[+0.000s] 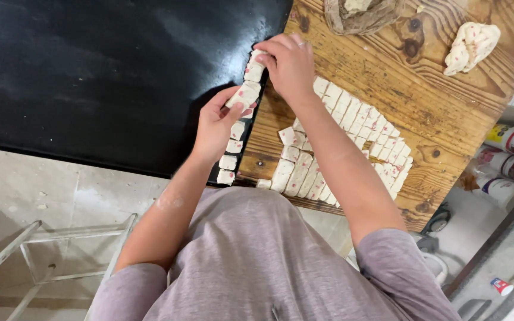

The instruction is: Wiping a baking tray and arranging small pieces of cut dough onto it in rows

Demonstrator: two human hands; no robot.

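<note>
My L hand (216, 122) pinches a dough bit (243, 95) at tray (90, 77) edge; R hand (287, 59) grips another bit (254, 68) just above.

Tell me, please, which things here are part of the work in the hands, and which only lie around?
In the work:
- left hand holding a dough piece
- right hand on another piece
- row of pieces along the black tray edge
- cut dough pieces on the wooden board

Lying around:
- dough lump
- bottles
- metal rack
</note>
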